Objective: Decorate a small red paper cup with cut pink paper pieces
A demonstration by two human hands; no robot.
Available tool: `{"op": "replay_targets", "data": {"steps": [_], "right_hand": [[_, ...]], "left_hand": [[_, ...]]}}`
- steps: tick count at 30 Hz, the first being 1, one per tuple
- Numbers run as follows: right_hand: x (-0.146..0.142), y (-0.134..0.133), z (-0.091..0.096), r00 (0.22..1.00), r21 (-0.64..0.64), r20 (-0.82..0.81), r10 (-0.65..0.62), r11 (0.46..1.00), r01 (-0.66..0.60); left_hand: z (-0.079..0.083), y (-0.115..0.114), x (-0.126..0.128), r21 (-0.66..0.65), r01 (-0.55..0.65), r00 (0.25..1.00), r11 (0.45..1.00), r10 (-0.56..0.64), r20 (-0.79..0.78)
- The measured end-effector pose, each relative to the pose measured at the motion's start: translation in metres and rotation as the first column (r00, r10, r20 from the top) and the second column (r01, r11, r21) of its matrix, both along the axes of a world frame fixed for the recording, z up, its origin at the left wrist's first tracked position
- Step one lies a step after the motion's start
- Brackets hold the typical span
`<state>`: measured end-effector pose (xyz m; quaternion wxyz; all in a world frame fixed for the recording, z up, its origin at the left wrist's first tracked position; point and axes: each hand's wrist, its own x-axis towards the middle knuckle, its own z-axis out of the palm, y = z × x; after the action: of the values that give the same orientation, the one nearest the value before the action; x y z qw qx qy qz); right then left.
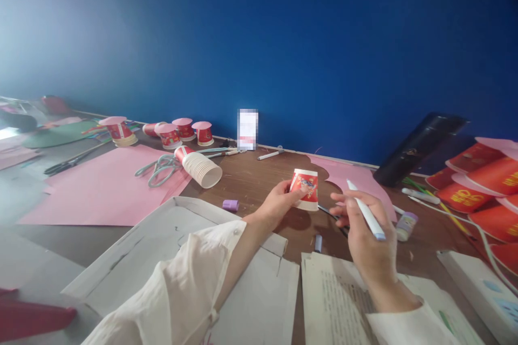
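Note:
My left hand (283, 198) grips a red patterned paper cup (305, 180), turned upside down with its white rim low, above the brown table. To the right of it, my right hand (368, 232) is closed around a white marker (365, 210) with a pale blue end. The marker's upper tip points up and left, apart from the cup. A small grey-blue marker cap (318, 243) lies on the table below the cup. Dark handles of some tool, partly hidden, show behind my right fingers.
Pink paper (105, 188) and a stack of paper cups (202, 168) lie left. Behind them stand red cups with pink discs (203, 133). White board (178, 275) and printed sheets (332, 291) are in front. A black cylinder (418, 148) leans by stacked red cups (491, 178) on the right.

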<state>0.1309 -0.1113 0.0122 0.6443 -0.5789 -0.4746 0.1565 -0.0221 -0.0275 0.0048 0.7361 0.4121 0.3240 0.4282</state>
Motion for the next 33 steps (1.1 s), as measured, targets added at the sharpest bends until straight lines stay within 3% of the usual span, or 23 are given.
{"op": "replay_targets", "data": {"steps": [3, 7, 10, 13, 16, 18, 20, 23, 26, 29, 33], "right_hand": [[0.006, 0.008, -0.006, 0.996, -0.036, -0.089, 0.002, 0.999, -0.005], [0.006, 0.013, -0.013, 0.978, -0.139, -0.200, 0.065, 0.986, -0.094], [0.002, 0.014, -0.013, 0.969, -0.219, -0.231, 0.089, 0.966, -0.140], [0.000, 0.015, -0.010, 0.923, -0.161, -0.364, 0.128, 0.967, -0.197], [0.005, 0.018, -0.010, 0.853, -0.050, -0.505, 0.131, 0.982, -0.181], [0.012, 0.020, -0.010, 0.855, -0.011, -0.510, 0.100, 0.992, -0.123], [0.017, 0.020, -0.009, 0.873, 0.016, -0.480, 0.088, 0.996, -0.091], [0.020, 0.018, -0.007, 0.883, 0.038, -0.462, 0.081, 0.997, -0.072], [0.017, 0.015, -0.009, 0.897, 0.016, -0.435, 0.074, 0.997, -0.074], [0.015, 0.014, -0.014, 0.923, -0.017, -0.379, 0.069, 0.997, -0.081], [0.019, 0.015, -0.014, 0.960, 0.016, -0.275, -0.047, 0.998, 0.053]], "left_hand": [[0.006, -0.008, 0.000, 0.155, 0.003, 0.981, 0.988, 0.027, -0.193], [0.015, -0.021, 0.002, 0.307, 0.013, 0.940, 0.952, 0.093, -0.327], [0.018, -0.027, 0.003, 0.368, 0.062, 0.927, 0.928, 0.083, -0.365], [0.018, -0.030, 0.004, 0.370, 0.100, 0.947, 0.924, 0.026, -0.321], [0.017, -0.028, 0.005, 0.304, 0.014, 0.965, 0.952, 0.067, -0.252], [0.016, -0.025, 0.006, 0.200, -0.063, 0.953, 0.978, 0.118, -0.279], [0.017, -0.022, 0.007, 0.050, -0.066, 0.946, 0.997, 0.079, -0.313], [0.021, -0.024, 0.008, -0.193, 0.074, 0.983, 0.978, -0.104, -0.152], [0.027, -0.031, 0.009, -0.391, 0.245, 0.968, 0.887, -0.200, 0.152], [0.029, -0.036, 0.010, -0.433, 0.248, 0.946, 0.866, -0.120, 0.303], [0.028, -0.035, 0.013, -0.462, 0.102, 0.941, 0.881, 0.066, 0.333]]}}
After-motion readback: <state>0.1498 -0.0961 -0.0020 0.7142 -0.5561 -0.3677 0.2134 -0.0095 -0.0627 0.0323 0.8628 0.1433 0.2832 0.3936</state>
